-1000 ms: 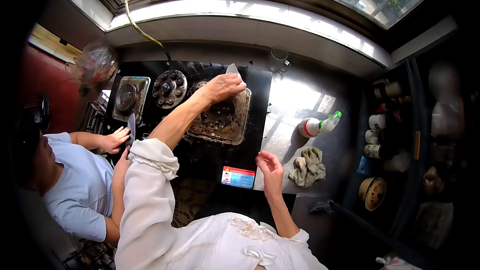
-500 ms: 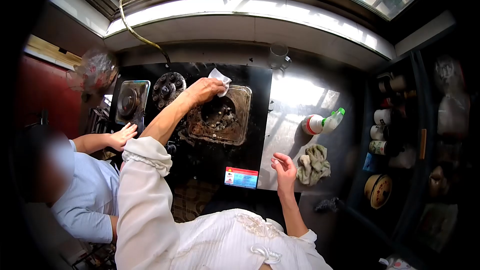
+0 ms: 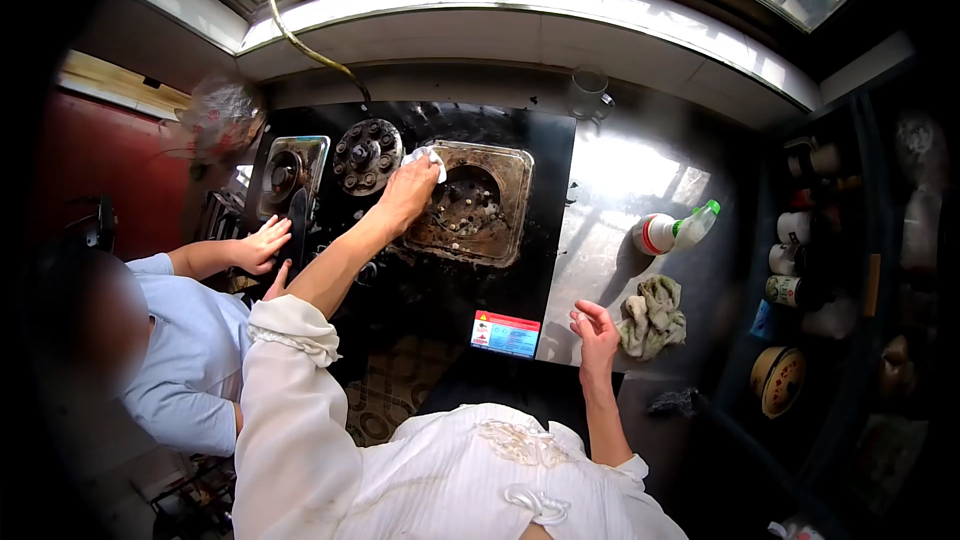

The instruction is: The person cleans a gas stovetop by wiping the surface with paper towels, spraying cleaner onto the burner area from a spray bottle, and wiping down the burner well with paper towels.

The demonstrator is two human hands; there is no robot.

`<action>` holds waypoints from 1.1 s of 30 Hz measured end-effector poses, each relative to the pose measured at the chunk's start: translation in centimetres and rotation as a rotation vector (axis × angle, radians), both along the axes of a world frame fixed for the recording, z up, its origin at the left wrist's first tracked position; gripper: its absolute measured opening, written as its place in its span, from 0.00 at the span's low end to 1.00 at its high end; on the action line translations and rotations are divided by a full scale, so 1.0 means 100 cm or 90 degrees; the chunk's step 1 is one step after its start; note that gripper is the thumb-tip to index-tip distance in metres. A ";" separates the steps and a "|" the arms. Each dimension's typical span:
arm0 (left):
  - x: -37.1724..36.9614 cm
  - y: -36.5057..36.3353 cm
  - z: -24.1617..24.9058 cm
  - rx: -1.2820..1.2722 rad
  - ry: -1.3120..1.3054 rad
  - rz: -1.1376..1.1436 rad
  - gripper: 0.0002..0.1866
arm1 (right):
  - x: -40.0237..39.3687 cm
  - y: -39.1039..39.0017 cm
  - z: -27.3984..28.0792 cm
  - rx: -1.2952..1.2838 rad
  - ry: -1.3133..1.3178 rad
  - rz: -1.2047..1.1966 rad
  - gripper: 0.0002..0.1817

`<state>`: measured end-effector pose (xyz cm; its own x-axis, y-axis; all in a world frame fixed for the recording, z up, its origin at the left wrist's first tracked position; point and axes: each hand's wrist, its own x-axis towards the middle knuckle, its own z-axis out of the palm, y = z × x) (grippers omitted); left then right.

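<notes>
My left hand (image 3: 408,194) is closed around a white wipe (image 3: 428,162), pressing it at the upper left corner of a grimy square burner tray (image 3: 518,202) on the black stovetop (image 3: 425,290). Close beside it, to the left, sits a round burner head (image 3: 366,156) with knobs around its rim. My right hand (image 3: 597,332) hovers over the steel counter's front edge with its fingers loosely bent and apart, holding nothing. Just right of it lies a crumpled, stained rag (image 3: 654,318). Behind the rag, a white spray bottle (image 3: 657,234) with a green nozzle lies tilted.
At my left another person (image 3: 190,340) in a light blue shirt rests a hand (image 3: 265,243) by the stove's left edge, near a second burner tray (image 3: 318,162). A glass mug (image 3: 588,92) stands at the back of the counter. Shelves with jars (image 3: 785,288) line the right.
My left hand has moved the wipe from the tray's top edge leftward to its upper left corner. My right hand stays by the rag. The view has shifted slightly.
</notes>
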<state>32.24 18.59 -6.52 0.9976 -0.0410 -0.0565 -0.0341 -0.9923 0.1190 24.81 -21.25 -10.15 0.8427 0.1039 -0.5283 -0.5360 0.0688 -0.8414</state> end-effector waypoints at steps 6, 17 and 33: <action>-0.030 -0.014 0.005 -0.050 0.019 0.059 0.08 | 0.007 0.005 -0.002 0.004 -0.028 0.038 0.13; -0.063 -0.031 0.019 -0.052 0.126 0.053 0.13 | -0.001 0.019 -0.006 0.026 -0.031 0.049 0.12; -0.082 -0.059 0.000 -0.060 0.007 0.113 0.10 | -0.004 0.012 -0.015 -0.002 -0.031 0.069 0.13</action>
<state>24.03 12.70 -6.52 0.9890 0.1295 -0.0709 0.1418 -0.9670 0.2118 24.45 -20.10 -11.61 0.8516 0.1940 -0.4869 -0.4980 0.0095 -0.8671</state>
